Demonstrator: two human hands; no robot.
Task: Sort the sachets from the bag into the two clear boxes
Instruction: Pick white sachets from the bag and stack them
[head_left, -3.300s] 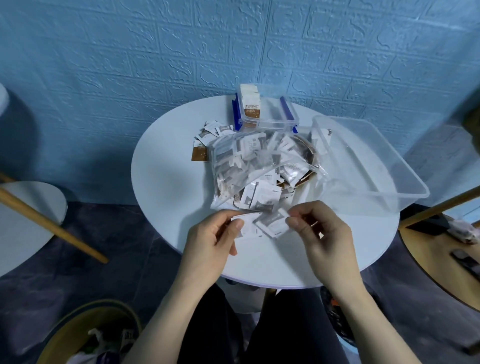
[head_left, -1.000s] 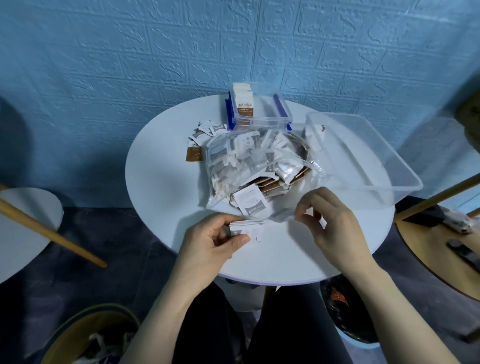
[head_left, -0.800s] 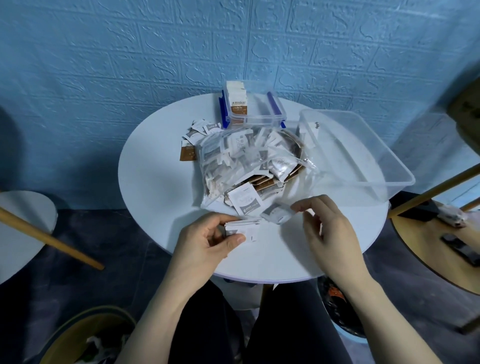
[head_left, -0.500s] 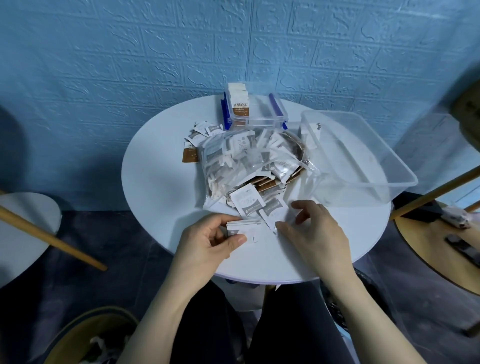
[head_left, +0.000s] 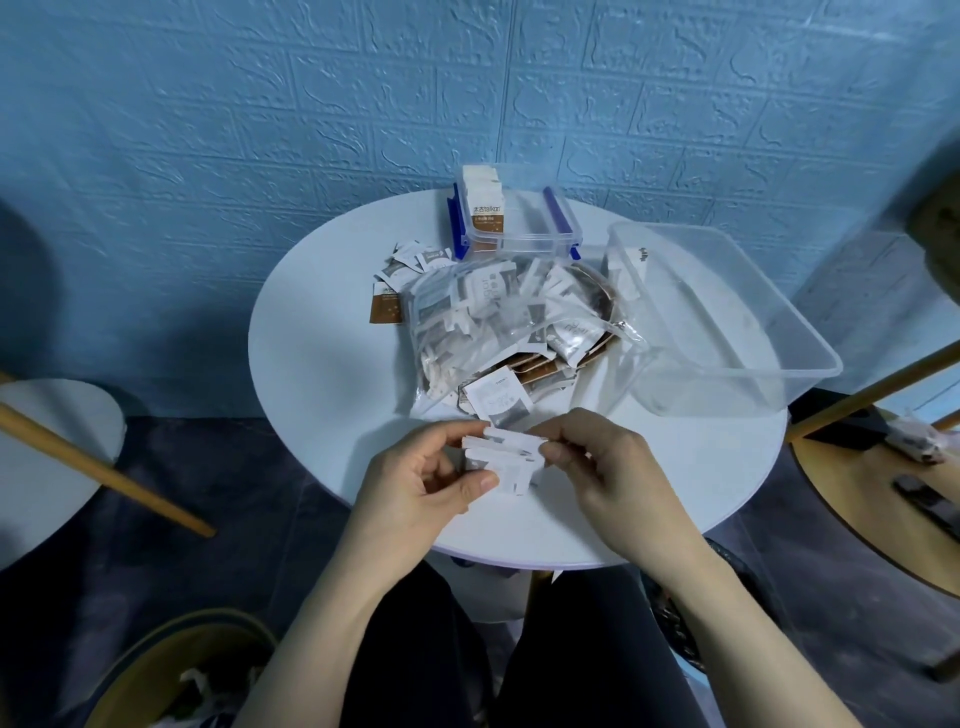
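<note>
A blue embossed wall stands behind a round white table (head_left: 322, 364), where the clear bag (head_left: 498, 322) of sachets lies in the middle, its mouth spilling a few toward the person. The left hand (head_left: 415, 493) holds a small stack (head_left: 506, 460) of white sachets, thumb pressed under it and fingers curled behind. The right hand (head_left: 608, 467) pinches the stack's right edge between thumb and forefinger, seemingly adding one or squaring the pile. One sachet (head_left: 501, 402) lies loose just beyond the stack. The small box (head_left: 519, 223) with blue clips sits at the far edge with sachets standing in it; the big box (head_left: 727, 332) on the right is nearly bare. This looks like the gathering step: collecting one kind before dropping it. Next, either pick up the loose sachet or carry the stack to its box; which box suits it I cannot tell
</note>
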